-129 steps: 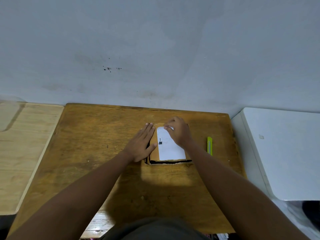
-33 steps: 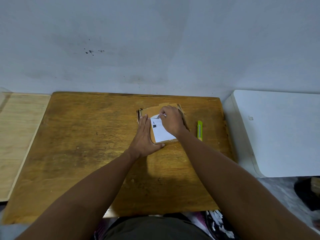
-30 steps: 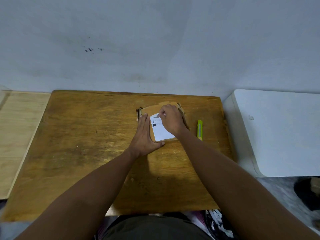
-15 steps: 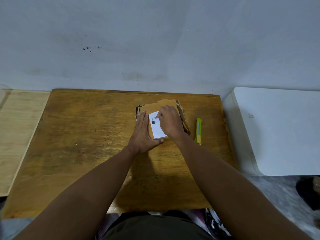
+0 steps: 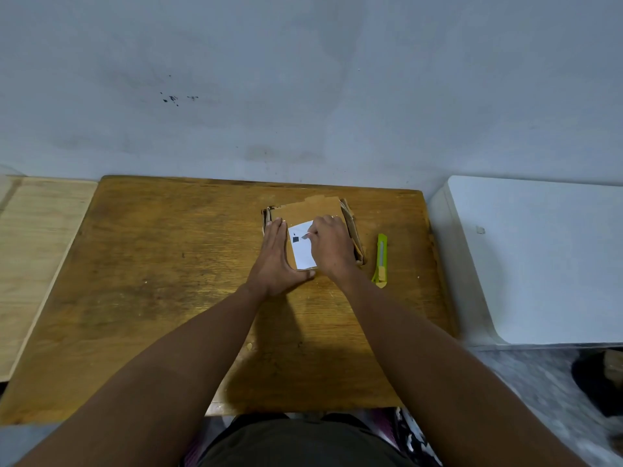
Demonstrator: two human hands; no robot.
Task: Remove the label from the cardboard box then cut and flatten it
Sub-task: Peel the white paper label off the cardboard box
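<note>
Left hand point(image 5: 276, 261): flat, fingers together, pressing cardboard box point(image 5: 313, 210) left edge.
Right hand point(image 5: 332, 246): fingertips pinching label point(image 5: 301, 252) far corner.

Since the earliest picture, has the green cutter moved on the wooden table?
Cannot tell. The green cutter lies near the wooden table's right edge, beside the cardboard box, as before; the head camera itself shifted, so any small slide is hidden.

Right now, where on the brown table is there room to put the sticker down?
The wooden table is bare left of the left hand. It is crowded around the cardboard box, the right hand and the green cutter.
</note>
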